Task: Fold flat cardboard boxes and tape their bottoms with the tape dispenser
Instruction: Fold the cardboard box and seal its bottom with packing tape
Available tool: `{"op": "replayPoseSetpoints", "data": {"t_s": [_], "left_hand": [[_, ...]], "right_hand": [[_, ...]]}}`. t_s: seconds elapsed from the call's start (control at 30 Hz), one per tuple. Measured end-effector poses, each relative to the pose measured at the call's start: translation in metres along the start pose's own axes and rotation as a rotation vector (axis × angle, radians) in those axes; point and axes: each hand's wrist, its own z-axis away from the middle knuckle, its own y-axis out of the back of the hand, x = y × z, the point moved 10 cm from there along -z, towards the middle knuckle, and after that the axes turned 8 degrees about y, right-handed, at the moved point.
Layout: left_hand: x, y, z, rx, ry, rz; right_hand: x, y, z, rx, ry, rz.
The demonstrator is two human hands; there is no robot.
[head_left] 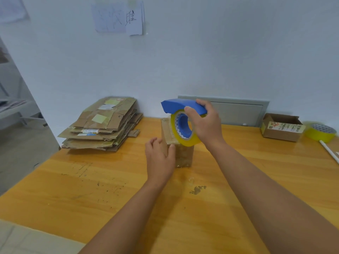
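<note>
Gripping tape dispenser (pixel 183 114) over box (pixel 180 153): right hand (pixel 205 123) | left hand (pixel 160 158) fingers relaxed, bracing box

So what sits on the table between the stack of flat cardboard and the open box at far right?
In the head view, the small box being taped stands there, left hand steadying it, right hand holding the tape dispenser over it.
</note>
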Motion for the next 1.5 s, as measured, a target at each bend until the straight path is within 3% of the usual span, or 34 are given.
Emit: {"op": "replayPoseSetpoints", "data": {"t_s": [0.07,0.13,0.27,0.43,0.53,0.63,0.7,0.83,1.1,1.27,1.37,1.5], "left_hand": [[0.032,0.003,-0.002,0.116,-0.217,-0.205],[0.049,-0.019,-0.010,0.064,-0.307,-0.421],[0.049,-0.073,-0.029,-0.131,-0.268,-0.951],[0.049,-0.080,-0.036,-0.142,-0.213,-1.164],[0.052,-0.081,-0.039,-0.217,-0.288,-1.068],[0.039,-0.076,-0.042,-0.479,-0.354,-0.895],[0.031,-0.065,-0.047,-0.549,-0.404,-0.934],[0.035,-0.047,-0.045,-0.336,-0.542,-1.008],[0.028,-0.090,-0.035,-0.195,-0.058,-1.021],[0.035,-0.095,-0.039,-0.094,-0.159,-0.901],[0.044,-0.089,-0.032,-0.192,-0.344,-0.738],[0.050,-0.068,-0.028,-0.508,-0.484,-0.633]], "right_hand": [[0.005,0.017,0.001,0.085,-0.044,-0.069],[0.008,0.044,0.003,0.210,-0.060,-0.111],[0.011,0.091,0.001,0.355,-0.061,-0.123],[0.021,0.106,0.004,0.369,-0.059,-0.095],[0.023,0.105,0.006,0.348,-0.066,-0.106],[0.020,0.108,0.005,0.345,-0.045,-0.122],[0.016,0.112,0.002,0.345,-0.034,-0.130],[0.009,0.115,-0.002,0.361,-0.020,-0.151],[0.009,0.106,0.006,0.331,-0.014,-0.145],[0.008,0.106,0.012,0.314,-0.020,-0.159],[0.009,0.111,0.011,0.271,-0.032,-0.155],[0.013,0.113,0.011,0.160,-0.062,-0.187]]}}
